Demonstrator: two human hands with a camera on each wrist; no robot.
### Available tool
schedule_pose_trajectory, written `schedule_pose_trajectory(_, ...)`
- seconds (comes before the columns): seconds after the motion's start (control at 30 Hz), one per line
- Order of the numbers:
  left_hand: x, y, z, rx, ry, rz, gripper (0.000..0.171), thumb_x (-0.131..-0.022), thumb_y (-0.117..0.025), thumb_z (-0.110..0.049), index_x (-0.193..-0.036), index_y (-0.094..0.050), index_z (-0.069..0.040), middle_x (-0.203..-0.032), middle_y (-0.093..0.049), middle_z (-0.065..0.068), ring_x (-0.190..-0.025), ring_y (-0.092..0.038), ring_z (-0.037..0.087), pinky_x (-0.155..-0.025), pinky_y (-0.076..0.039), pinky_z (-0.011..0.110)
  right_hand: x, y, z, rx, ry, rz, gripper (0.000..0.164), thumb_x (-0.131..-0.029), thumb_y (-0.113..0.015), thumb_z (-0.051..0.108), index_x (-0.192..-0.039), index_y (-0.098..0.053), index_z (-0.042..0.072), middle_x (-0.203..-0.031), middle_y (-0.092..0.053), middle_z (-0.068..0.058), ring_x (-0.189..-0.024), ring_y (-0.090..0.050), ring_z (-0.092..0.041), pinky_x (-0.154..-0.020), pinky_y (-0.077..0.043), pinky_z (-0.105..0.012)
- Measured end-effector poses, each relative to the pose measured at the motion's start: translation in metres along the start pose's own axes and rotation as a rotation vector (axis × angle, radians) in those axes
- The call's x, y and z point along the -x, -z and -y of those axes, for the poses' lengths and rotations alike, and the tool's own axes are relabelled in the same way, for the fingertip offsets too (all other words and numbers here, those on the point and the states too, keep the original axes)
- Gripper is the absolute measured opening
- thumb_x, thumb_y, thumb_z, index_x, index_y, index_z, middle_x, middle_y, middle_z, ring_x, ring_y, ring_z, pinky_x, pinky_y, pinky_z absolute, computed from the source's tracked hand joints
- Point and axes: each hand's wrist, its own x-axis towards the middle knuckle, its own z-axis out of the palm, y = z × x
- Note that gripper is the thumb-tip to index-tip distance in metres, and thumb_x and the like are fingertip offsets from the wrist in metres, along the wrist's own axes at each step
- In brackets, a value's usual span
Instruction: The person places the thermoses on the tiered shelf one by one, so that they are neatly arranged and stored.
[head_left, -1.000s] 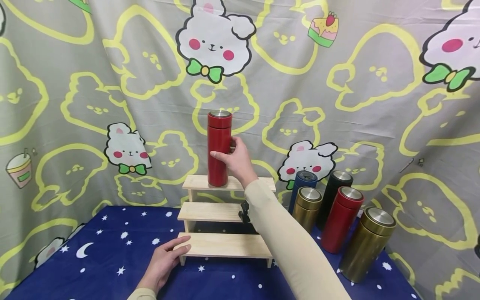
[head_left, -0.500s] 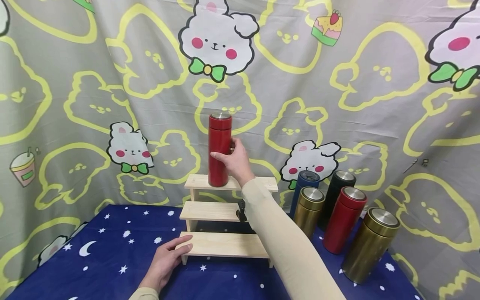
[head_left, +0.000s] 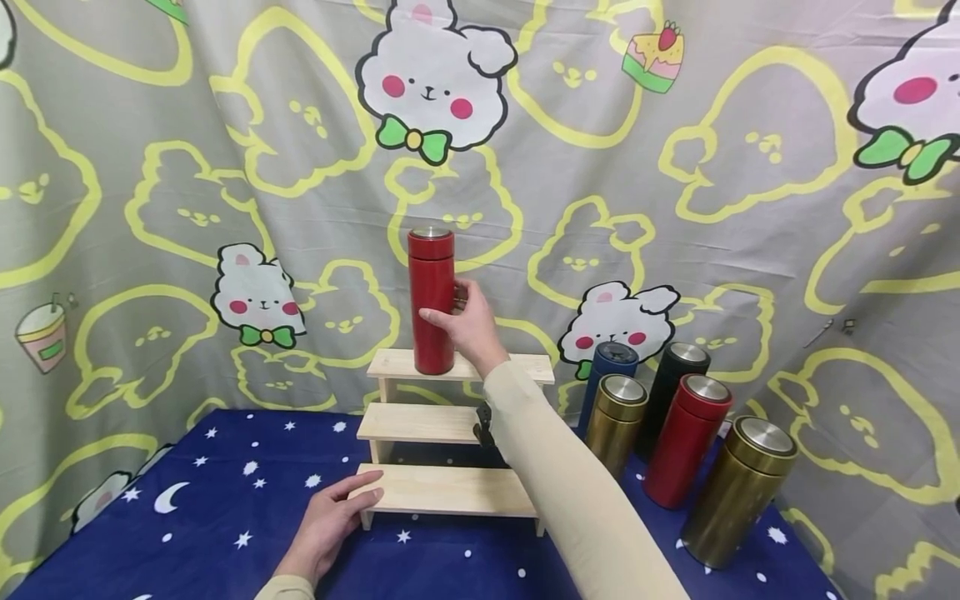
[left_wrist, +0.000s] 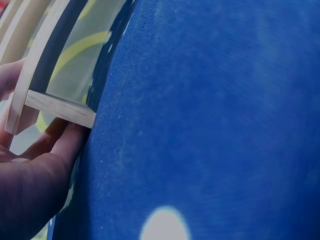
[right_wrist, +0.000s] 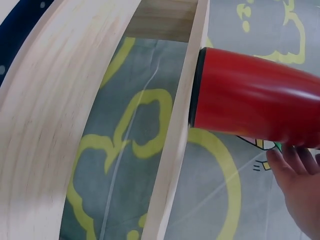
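A red vacuum flask [head_left: 432, 304] with a steel-topped lid stands about upright on the top step of a wooden three-step stand [head_left: 442, 490], left of its middle. My right hand [head_left: 477, 327] grips the flask from the right, thumb across its front, other fingers mostly hidden behind. In the right wrist view, the dark base of the flask [right_wrist: 255, 97] meets the board, and fingers of that hand [right_wrist: 300, 185] show beside it. My left hand [head_left: 327, 518] holds the left end of the lowest step. The left wrist view shows its fingers [left_wrist: 67, 142] around the board, by the leg.
To the right stand several flasks: a blue one [head_left: 604, 379], a black one [head_left: 667, 408], a small gold one [head_left: 617, 429], another red one [head_left: 686, 446] and a wide gold one [head_left: 735, 492]. A starry blue cloth [head_left: 217, 500] covers the table; a patterned curtain [head_left: 322, 225] hangs behind.
The held red flask has shifted slightly left along the top step, its top more than its base, with my right hand on it. My left hand stays on the lowest step.
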Motion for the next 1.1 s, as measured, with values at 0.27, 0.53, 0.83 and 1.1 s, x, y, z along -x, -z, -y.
schedule_pose_trajectory(0.27, -0.002, 0.0, 0.0, -0.019, 0.004, 0.012, 0.043, -0.083, -0.079, -0.014, -0.121, -0.068, 0.002, -0.142, -0.044, 0.028, -0.103, -0.06, 0.024, -0.085, -0.05, 0.034, 0.019, 0.018, 0.004, 0.027, 0.011, -0.005, 0.077, -0.084, -0.079, 0.028, -0.145, -0.039, 0.005, -0.139, -0.05, -0.012, -0.128, -0.045, -0.024, -0.102, -0.042, -0.039)
schedule_pose_trajectory(0.53, -0.004, 0.0, 0.001, -0.01, 0.006, 0.026, 0.042, -0.083, -0.079, -0.013, -0.121, -0.068, 0.003, -0.143, -0.043, 0.029, -0.105, -0.06, 0.024, -0.085, -0.051, 0.034, 0.056, 0.041, 0.01, 0.017, 0.034, -0.015, 0.071, -0.084, -0.079, 0.034, -0.141, -0.043, 0.01, -0.136, -0.052, -0.006, -0.127, -0.047, -0.019, -0.106, -0.038, -0.039)
schedule_pose_trajectory(0.83, -0.004, 0.005, 0.002, -0.028, 0.016, 0.042, 0.044, -0.083, -0.079, -0.014, -0.122, -0.067, 0.003, -0.143, -0.042, 0.03, -0.109, -0.059, 0.027, -0.092, -0.049, 0.044, 0.096, 0.066, 0.008, -0.027, 0.094, 0.054, 0.062, -0.087, -0.077, 0.032, -0.138, -0.048, 0.011, -0.132, -0.056, -0.002, -0.124, -0.051, -0.017, -0.102, -0.043, -0.036)
schedule_pose_trajectory(1.1, -0.003, 0.004, 0.0, -0.018, 0.014, 0.039, 0.042, -0.084, -0.078, -0.012, -0.121, -0.067, 0.004, -0.143, -0.042, 0.031, -0.106, -0.06, 0.026, -0.091, -0.05, 0.042, 0.134, 0.09, 0.013, 0.004, 0.095, 0.093, 0.057, -0.089, -0.075, 0.021, -0.137, -0.049, 0.004, -0.134, -0.056, -0.009, -0.126, -0.05, -0.023, -0.105, -0.04, -0.044)
